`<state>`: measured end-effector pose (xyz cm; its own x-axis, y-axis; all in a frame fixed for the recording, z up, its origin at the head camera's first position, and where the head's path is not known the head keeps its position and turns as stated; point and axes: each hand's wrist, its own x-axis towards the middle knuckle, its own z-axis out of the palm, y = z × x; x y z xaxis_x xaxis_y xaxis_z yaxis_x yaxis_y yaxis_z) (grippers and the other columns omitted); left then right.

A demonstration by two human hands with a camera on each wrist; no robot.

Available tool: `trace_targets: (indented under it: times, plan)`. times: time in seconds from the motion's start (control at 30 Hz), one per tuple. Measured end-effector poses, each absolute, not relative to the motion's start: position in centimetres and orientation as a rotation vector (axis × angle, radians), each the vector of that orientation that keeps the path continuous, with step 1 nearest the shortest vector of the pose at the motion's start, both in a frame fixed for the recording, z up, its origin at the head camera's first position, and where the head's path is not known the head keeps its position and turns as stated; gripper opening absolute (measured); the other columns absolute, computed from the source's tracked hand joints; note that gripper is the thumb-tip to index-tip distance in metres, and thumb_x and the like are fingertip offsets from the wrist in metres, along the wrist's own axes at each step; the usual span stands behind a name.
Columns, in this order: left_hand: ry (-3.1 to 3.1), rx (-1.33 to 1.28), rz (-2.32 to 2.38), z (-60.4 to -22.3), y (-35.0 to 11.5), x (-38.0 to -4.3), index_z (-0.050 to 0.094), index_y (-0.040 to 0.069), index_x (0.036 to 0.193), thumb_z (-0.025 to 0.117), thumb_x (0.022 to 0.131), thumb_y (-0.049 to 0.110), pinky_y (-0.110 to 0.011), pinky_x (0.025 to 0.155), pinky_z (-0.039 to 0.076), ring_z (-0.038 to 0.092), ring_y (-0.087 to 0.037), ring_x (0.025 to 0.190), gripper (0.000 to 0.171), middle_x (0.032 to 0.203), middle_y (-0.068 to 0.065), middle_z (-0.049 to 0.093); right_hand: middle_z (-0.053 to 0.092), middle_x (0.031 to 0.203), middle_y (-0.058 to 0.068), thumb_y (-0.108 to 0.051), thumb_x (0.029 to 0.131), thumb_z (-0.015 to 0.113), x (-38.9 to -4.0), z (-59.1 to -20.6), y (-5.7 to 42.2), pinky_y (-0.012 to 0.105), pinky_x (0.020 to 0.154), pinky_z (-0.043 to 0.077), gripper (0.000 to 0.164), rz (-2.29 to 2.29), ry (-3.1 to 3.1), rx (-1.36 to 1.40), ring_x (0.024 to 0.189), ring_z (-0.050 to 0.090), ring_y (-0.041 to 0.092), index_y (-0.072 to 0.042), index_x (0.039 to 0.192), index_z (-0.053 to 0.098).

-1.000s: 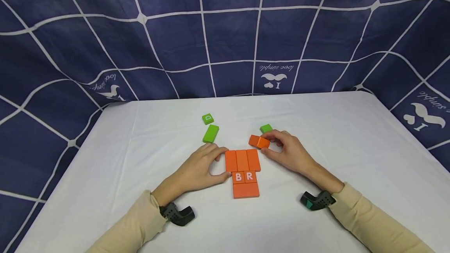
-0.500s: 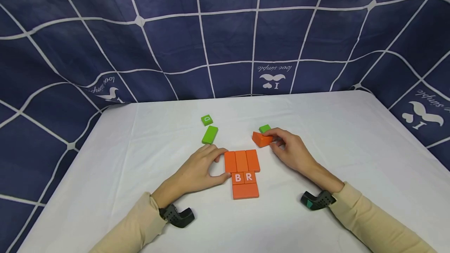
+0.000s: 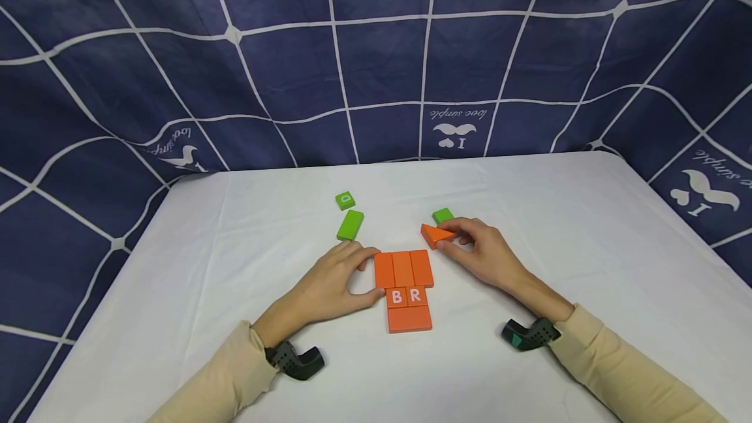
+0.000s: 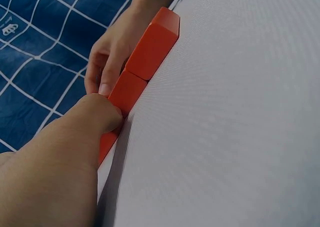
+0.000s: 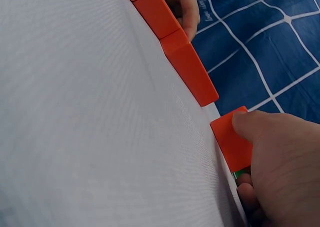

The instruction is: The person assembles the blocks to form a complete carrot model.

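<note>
My right hand (image 3: 489, 254) pinches an orange triangular block (image 3: 433, 236) between thumb and fingers, just beyond and right of a flat group of orange blocks. In the right wrist view the thumb presses on this block's orange face. Three upright oblong blocks (image 3: 403, 269) lie side by side. Below them sit two small lettered blocks, B (image 3: 396, 297) and R (image 3: 416, 296), then a wide orange block (image 3: 409, 319). My left hand (image 3: 335, 282) rests at the group's left side, index fingertip by the top corner and thumb tip near the B block; its other fingers are partly hidden.
A green block marked D (image 3: 345, 200) and a green oblong block (image 3: 350, 224) lie beyond my left hand. Another green block (image 3: 443, 215) sits just behind the right fingers. A blue gridded cloth (image 3: 376, 64) rises behind the white table (image 3: 247, 214).
The right fingers have turned the orange block, so its triangular face now shows on top. My left hand and the grouped blocks stay in place.
</note>
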<state>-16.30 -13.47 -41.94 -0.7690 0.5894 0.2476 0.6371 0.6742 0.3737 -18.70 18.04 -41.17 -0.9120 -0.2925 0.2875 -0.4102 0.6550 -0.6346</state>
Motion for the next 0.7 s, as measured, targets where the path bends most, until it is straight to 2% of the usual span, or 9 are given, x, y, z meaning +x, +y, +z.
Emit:
trace_targets:
  times: [0.43,0.6,0.7]
  plan:
    - [-2.786,-1.009,-0.687,-42.0,-13.4,-16.1,0.062,0.013,0.134,0.075,0.086,0.049,-0.030,0.084,0.045,0.047,-0.008,0.097,0.062,0.094,0.011,0.049,0.071,0.101,0.003,-0.021,0.088,0.083,-18.6,-40.9,18.4,0.025,0.072,0.048,0.033,1.176,-2.692,0.521,0.083,0.058,0.019,-0.011,0.118,0.075]
    - [-2.782,-1.016,-0.681,-41.9,-13.4,-16.2,0.063,0.013,0.134,0.075,0.086,0.050,-0.030,0.084,0.045,0.047,-0.008,0.097,0.062,0.094,0.011,0.049,0.069,0.100,-0.001,-0.022,0.088,0.083,-17.8,-40.3,18.8,0.024,0.070,0.048,0.031,1.300,-2.707,0.559,0.082,0.058,0.019,-0.017,0.118,0.076]
    - [-2.781,-1.016,-0.682,-41.9,-13.5,-16.2,0.063,0.013,0.134,0.076,0.086,0.050,-0.030,0.083,0.045,0.047,-0.008,0.096,0.062,0.094,0.011,0.049,0.069,0.101,-0.006,-0.021,0.087,0.084,-17.3,-39.6,18.8,0.025,0.068,0.048,0.030,1.326,-2.693,0.732,0.080,0.058,0.016,-0.023,0.115,0.076]
